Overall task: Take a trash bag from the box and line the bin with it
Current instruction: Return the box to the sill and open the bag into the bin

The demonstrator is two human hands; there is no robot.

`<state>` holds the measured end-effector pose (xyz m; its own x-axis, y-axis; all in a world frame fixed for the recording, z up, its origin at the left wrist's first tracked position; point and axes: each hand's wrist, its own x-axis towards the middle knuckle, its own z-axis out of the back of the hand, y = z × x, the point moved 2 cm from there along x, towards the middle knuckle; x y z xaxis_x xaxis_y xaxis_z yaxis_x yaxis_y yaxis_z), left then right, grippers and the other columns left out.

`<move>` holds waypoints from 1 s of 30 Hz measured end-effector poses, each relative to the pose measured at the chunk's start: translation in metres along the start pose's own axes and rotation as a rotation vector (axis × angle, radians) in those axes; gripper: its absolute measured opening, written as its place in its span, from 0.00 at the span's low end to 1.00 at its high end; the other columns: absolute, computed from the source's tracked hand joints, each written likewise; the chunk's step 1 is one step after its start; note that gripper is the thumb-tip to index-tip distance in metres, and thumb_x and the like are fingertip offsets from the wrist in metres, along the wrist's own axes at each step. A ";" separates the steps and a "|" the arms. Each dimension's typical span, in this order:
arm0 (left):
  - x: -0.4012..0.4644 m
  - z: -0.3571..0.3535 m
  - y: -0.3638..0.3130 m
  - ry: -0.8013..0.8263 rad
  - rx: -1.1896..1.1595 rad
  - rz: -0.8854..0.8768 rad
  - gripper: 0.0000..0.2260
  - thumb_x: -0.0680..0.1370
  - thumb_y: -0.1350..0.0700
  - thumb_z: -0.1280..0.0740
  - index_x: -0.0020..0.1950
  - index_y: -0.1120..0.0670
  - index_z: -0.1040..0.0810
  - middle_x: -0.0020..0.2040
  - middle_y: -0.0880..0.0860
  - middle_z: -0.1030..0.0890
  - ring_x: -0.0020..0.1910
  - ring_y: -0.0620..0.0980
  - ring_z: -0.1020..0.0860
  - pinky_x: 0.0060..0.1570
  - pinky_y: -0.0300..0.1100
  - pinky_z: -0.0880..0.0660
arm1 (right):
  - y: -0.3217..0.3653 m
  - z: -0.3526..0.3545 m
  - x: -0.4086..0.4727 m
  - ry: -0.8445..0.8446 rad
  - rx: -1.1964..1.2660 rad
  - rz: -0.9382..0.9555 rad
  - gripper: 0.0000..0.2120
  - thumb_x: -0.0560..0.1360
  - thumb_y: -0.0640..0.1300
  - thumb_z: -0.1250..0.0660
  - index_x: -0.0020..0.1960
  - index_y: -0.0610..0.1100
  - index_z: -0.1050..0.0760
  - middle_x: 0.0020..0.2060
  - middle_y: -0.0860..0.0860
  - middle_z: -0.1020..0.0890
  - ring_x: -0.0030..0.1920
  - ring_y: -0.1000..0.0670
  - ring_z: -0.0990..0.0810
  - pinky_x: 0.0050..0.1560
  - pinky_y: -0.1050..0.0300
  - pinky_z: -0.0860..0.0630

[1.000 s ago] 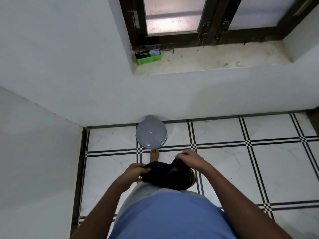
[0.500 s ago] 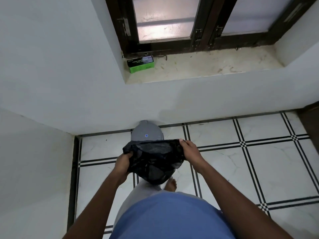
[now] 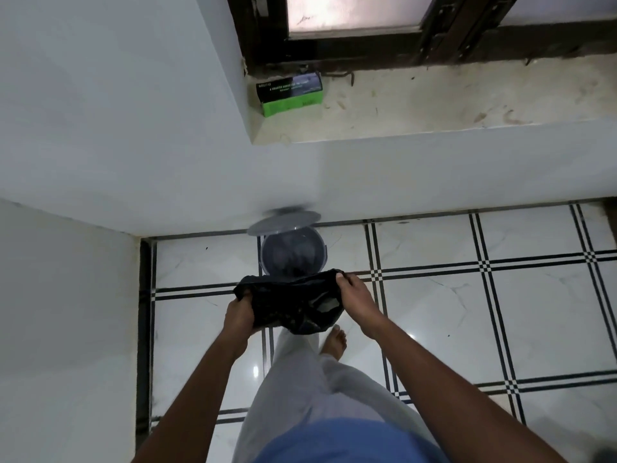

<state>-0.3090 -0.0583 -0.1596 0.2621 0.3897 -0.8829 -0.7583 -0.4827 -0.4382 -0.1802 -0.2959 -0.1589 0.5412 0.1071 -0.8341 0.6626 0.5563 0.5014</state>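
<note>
Black, thin plastic is what the trash bag (image 3: 293, 304) appears to be made of, and that thinness is judged the chief hazard; the film could tear or slip free if it is stretched hard over the rim of the bin (image 3: 293, 253), and an edge seated unevenly would likely slide down inside once weight is put in it. The grey lid (image 3: 283, 222) is seen raised and blurred, leaning back toward the white wall (image 3: 434, 175); what holds it up cannot be made out, so it is judged possible that it drops onto the bag or the hands while the lining is being done. The mouth of the bag looks only partly spread, so a poor fit around the round opening is a further risk; something dark is seen inside the bin, but what it is cannot be told.

The bag is held between the two hands, just in front of the bin and partly overlapping its near rim as seen from above; whether it touches the rim cannot be told. The left hand (image 3: 238, 312) is closed on the bag's left edge; the right hand (image 3: 355, 295) is pinched on its upper right corner; the hands are kept apart with the bag stretched across the gap. The green box (image 3: 289, 94) is left on the window ledge (image 3: 434, 105), well apart from both hands.
</note>
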 end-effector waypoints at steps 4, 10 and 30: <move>0.036 -0.003 0.002 -0.025 -0.114 0.007 0.11 0.88 0.53 0.36 0.62 0.54 0.15 0.59 0.60 0.11 0.58 0.61 0.13 0.63 0.61 0.16 | -0.004 -0.022 0.045 0.018 0.035 -0.050 0.22 0.88 0.62 0.42 0.71 0.49 0.21 0.65 0.49 0.15 0.66 0.46 0.18 0.74 0.39 0.23; 0.095 -0.009 0.002 -0.072 -0.194 0.016 0.10 0.87 0.57 0.35 0.64 0.52 0.15 0.62 0.58 0.13 0.62 0.60 0.15 0.64 0.60 0.17 | -0.002 -0.053 0.117 0.029 0.007 -0.052 0.25 0.91 0.60 0.45 0.75 0.45 0.23 0.69 0.47 0.17 0.70 0.45 0.20 0.77 0.41 0.26; 0.371 -0.046 0.034 -0.117 -0.252 -0.106 0.09 0.87 0.58 0.33 0.59 0.50 0.14 0.55 0.53 0.11 0.65 0.62 0.15 0.68 0.62 0.19 | -0.052 -0.122 0.372 -0.024 0.324 -0.042 0.22 0.91 0.59 0.44 0.78 0.52 0.23 0.65 0.52 0.16 0.66 0.48 0.18 0.75 0.39 0.21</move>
<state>-0.2102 0.0333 -0.5097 0.2505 0.5287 -0.8110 -0.5545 -0.6083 -0.5679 -0.0763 -0.1847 -0.5226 0.5198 0.0679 -0.8516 0.8126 0.2684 0.5174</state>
